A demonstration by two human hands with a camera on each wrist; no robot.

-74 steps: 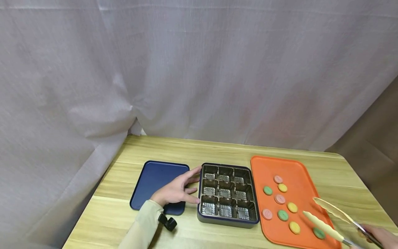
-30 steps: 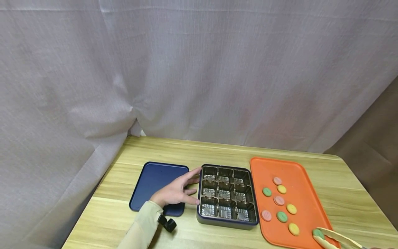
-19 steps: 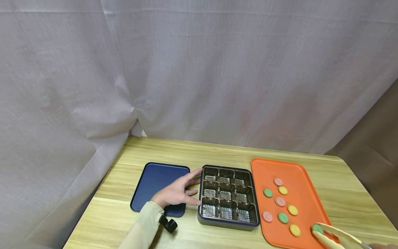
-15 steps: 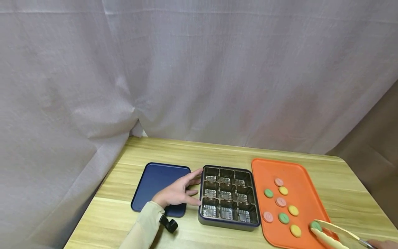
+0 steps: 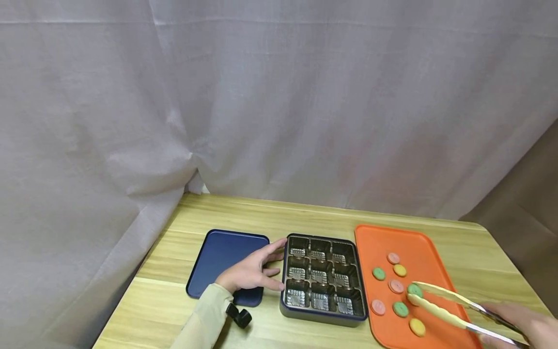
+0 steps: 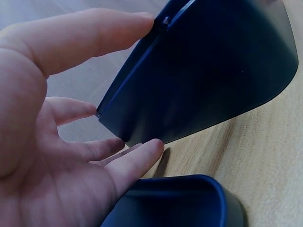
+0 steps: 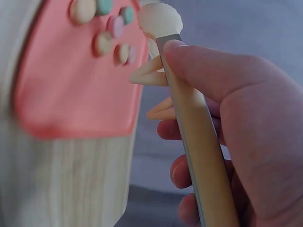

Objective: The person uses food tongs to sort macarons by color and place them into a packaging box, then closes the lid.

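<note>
My left hand [image 5: 255, 269] reaches across the navy lid [image 5: 218, 257], its spread fingers touching the left wall of the dark square box [image 5: 324, 317]. Fingertips meet the box wall [image 6: 203, 80] in the left wrist view too. The box holds an insert of vacant square compartments. At the right, my right hand [image 5: 523, 322] grips metal tongs [image 7: 194, 137] with cream-coloured tips. A round green macaron-like cookie [image 5: 414, 290] sits between the tong tips, above the orange tray [image 5: 392, 237]. Whether it is lifted clear is hard to tell.
Several pink [image 5: 395, 286], yellow [image 5: 417, 327] and green cookies [image 5: 400, 309] lie on the tray, right of the box. The wooden tabletop [image 5: 261, 206] ends at a grey curtain [image 5: 279, 121] behind and at the left.
The tongs came together on the green cookie at the tray's lower right, then moved up and left with it. The left hand stays at the box. The view shifts slightly.
</note>
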